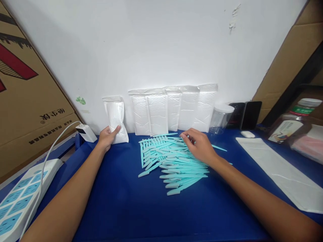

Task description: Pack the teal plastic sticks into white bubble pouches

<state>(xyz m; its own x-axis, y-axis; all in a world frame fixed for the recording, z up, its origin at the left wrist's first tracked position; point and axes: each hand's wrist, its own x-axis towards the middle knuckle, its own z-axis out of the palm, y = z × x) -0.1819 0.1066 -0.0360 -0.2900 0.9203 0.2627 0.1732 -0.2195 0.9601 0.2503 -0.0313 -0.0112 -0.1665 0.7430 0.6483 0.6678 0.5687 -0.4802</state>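
Observation:
My left hand (107, 137) grips a white padded mailer (116, 112) low on its side, thumb across the front. The mailer stands upright near the wall, its bottom at the blue table. A loose pile of light teal eyebrow razors (174, 158) lies mid-table, many side by side with handles pointing left. Over the pile's far right part, my right hand (199, 144) has its thumb and fingers curled together in a pinch. What sits between those fingertips, if anything, I cannot make out. Several more padded mailers (157, 112) lean in an overlapping row against the wall behind the pile.
At the right stand a clear lidded jar (219, 119), a dark phone (251, 115) and a labelled bottle (290, 122). A long white mailer (280, 171) lies flat there. To the left are a power strip (22, 198), a cabled white charger (86, 132) and a cardboard box (32, 101).

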